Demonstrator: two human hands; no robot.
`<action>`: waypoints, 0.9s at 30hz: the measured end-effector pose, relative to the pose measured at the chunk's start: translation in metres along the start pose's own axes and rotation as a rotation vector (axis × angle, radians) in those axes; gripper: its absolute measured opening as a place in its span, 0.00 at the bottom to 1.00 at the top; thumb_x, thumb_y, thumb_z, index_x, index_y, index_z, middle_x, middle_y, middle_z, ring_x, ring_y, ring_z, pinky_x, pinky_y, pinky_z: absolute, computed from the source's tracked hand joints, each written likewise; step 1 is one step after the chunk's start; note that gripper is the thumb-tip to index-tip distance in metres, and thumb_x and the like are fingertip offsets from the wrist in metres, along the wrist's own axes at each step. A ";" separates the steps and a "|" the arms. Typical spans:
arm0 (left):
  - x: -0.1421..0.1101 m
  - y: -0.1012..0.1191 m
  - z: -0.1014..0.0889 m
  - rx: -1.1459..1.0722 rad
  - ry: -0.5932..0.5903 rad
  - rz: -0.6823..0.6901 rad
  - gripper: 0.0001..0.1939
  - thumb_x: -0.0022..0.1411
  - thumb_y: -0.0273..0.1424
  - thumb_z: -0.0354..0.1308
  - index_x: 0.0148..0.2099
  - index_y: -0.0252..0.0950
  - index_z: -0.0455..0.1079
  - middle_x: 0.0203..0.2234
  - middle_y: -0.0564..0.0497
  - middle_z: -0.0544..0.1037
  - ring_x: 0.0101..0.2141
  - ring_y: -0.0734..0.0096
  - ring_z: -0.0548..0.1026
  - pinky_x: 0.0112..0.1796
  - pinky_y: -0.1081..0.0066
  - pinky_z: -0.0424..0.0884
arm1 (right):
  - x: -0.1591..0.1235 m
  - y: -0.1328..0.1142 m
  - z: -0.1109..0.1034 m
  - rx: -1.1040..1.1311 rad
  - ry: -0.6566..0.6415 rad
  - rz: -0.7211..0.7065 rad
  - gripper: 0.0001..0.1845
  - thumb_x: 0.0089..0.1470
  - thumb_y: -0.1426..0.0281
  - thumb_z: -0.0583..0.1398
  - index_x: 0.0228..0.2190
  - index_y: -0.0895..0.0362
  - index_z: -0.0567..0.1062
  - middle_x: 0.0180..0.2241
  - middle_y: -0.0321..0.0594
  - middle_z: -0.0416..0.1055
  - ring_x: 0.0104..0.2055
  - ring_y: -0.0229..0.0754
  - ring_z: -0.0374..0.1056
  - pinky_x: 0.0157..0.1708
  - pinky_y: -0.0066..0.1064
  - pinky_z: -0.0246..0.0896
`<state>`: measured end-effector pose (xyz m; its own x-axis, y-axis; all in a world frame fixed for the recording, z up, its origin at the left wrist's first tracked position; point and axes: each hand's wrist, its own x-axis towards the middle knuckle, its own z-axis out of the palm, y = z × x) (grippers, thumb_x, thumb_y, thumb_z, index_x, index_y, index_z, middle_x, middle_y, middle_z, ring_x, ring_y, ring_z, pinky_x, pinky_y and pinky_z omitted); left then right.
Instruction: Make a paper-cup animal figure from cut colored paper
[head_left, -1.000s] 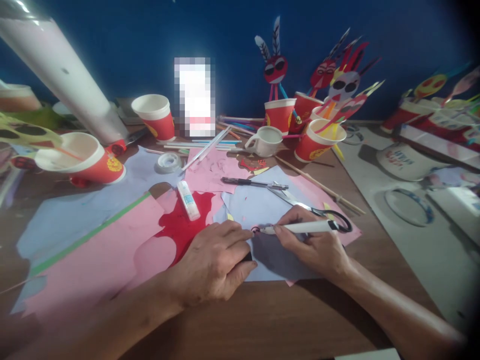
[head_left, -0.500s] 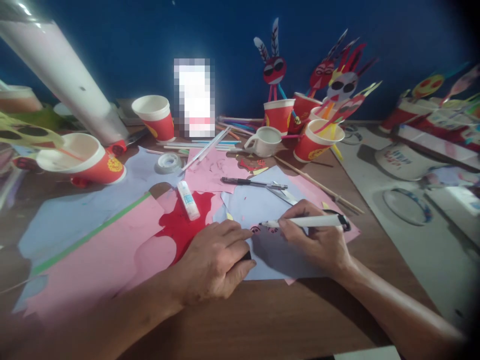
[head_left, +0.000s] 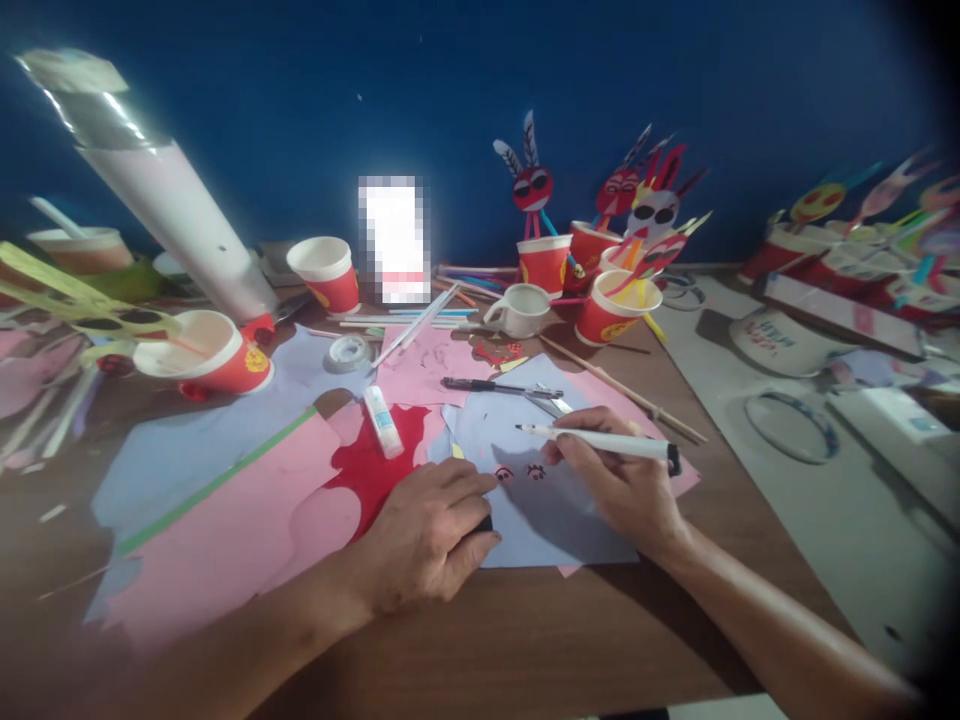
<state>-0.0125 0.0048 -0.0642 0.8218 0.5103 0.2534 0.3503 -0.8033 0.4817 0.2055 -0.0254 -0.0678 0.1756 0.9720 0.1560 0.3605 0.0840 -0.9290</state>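
Note:
My right hand [head_left: 621, 484] is closed on a white marker pen [head_left: 600, 441], held nearly level with its tip lifted off the pale blue paper [head_left: 525, 500]. Two small drawn eye shapes [head_left: 520, 472] show on that paper just below the tip. My left hand [head_left: 427, 533] rests on the paper's left edge, fingers curled over a small dark object [head_left: 484, 523] that I cannot make out.
Pink paper [head_left: 225, 530], a red cutout [head_left: 367, 465], a glue stick [head_left: 382, 421], a black pen [head_left: 499, 387] and scissors lie around. Red paper cups [head_left: 214, 352] and cups with masked figures [head_left: 622, 300] stand behind. A white cup [head_left: 521, 308] and tape roll [head_left: 349, 352] sit mid-table.
My right hand lifted the marker's tip off the paper and moved it up and right, uncovering two drawn eye shapes. The camera tilted up. The left hand stayed put.

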 end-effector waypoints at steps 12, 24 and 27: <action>0.005 0.000 -0.009 -0.094 -0.051 -0.044 0.08 0.62 0.30 0.49 0.35 0.34 0.68 0.38 0.47 0.74 0.40 0.65 0.68 0.41 0.65 0.67 | 0.000 -0.008 0.011 -0.252 -0.108 -0.082 0.07 0.53 0.70 0.55 0.24 0.54 0.65 0.20 0.33 0.67 0.21 0.38 0.64 0.21 0.29 0.61; 0.005 -0.006 -0.006 -0.193 -0.107 -0.116 0.06 0.61 0.31 0.50 0.38 0.36 0.65 0.42 0.50 0.73 0.42 0.64 0.66 0.42 0.65 0.64 | 0.004 0.001 0.014 -0.325 -0.152 -0.305 0.06 0.51 0.72 0.57 0.25 0.55 0.64 0.16 0.31 0.68 0.16 0.34 0.65 0.16 0.24 0.59; 0.004 -0.005 -0.006 -0.206 -0.108 -0.125 0.06 0.62 0.32 0.50 0.37 0.35 0.65 0.41 0.50 0.73 0.42 0.64 0.66 0.42 0.65 0.64 | 0.006 -0.001 0.014 -0.361 -0.171 -0.344 0.06 0.52 0.74 0.56 0.25 0.54 0.63 0.16 0.31 0.69 0.17 0.35 0.67 0.17 0.24 0.59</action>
<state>-0.0138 0.0131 -0.0606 0.8250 0.5569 0.0957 0.3623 -0.6513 0.6668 0.1934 -0.0169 -0.0706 -0.1495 0.9262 0.3462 0.6690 0.3526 -0.6543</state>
